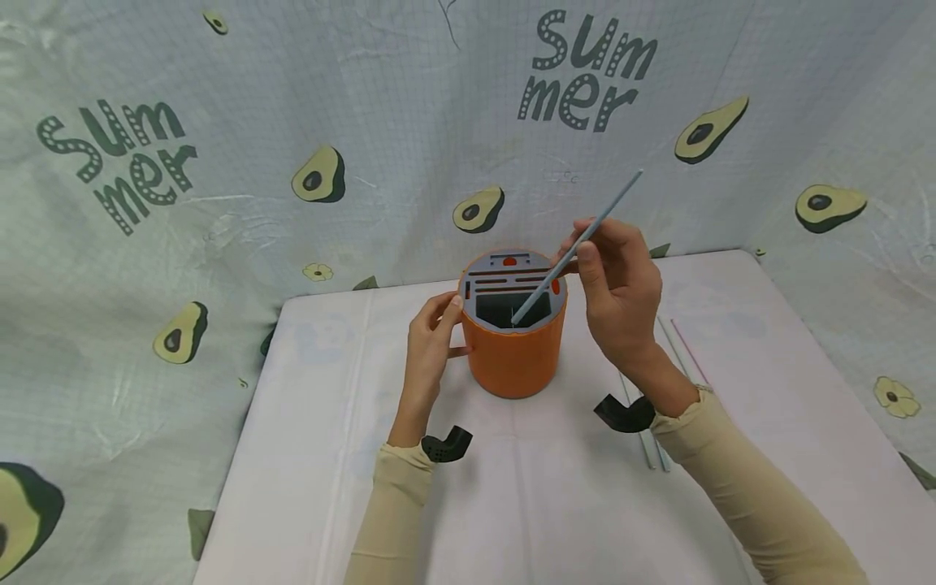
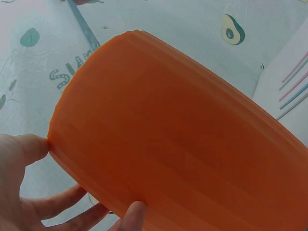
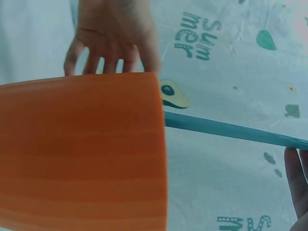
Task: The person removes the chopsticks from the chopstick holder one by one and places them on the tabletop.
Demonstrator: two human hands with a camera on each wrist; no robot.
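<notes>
An orange round desk organizer (image 1: 514,361) with a grey slotted top stands on the table. My left hand (image 1: 431,341) holds its left side, thumb at the rim and the other fingers spread along the wall. In the left wrist view the organizer's wall (image 2: 168,125) fills most of the picture. My right hand (image 1: 621,284) pinches a long blue-grey straw (image 1: 617,199) above the organizer's right side. The straw slants down to the left, its lower end at the large dark compartment (image 1: 493,307). In the right wrist view the straw (image 3: 226,129) reaches from the organizer's rim to my fingertips (image 3: 294,168).
Several thin straws, pale (image 1: 648,449) and pink (image 1: 690,351), lie on the white table (image 1: 329,422) near my right forearm. A hanging cloth (image 1: 409,122) printed with avocados stands behind the table. Black cameras (image 1: 448,445) sit on both wrists.
</notes>
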